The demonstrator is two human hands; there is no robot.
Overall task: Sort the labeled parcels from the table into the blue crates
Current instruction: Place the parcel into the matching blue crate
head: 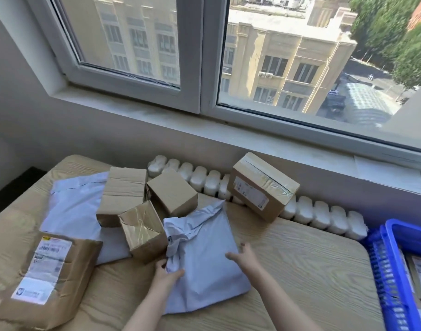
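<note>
Left hand (167,274): grips the crumpled near-left corner of the white poly mailer (204,266), thumb on top, fingers curled round the bunched plastic.
Right hand (242,258): loosely spread at the mailer's right edge, thumb lying on its top face (whether the fingertips tuck under the edge cannot be told).
White poly mailer: lies on the table (300,271) between the two hands, its far-left part wrinkled.
Taped small box (142,232): tilted, touching the mailer's left side.
Plain brown box (172,193): just beyond the taped one, farther from the hands.
Long carton (122,194): left of both, lying partly on a larger white mailer bag (73,206).
Brown paper parcel (49,278): near left, shipping label facing up.
Labelled carton (262,187): far right of the pile, tilted, leaning against the white radiator (324,216).
Blue crate (393,271): at the right edge of the scene, past the table's right end, well apart from the mailer; labelled parcels (420,271) lie inside.
</note>
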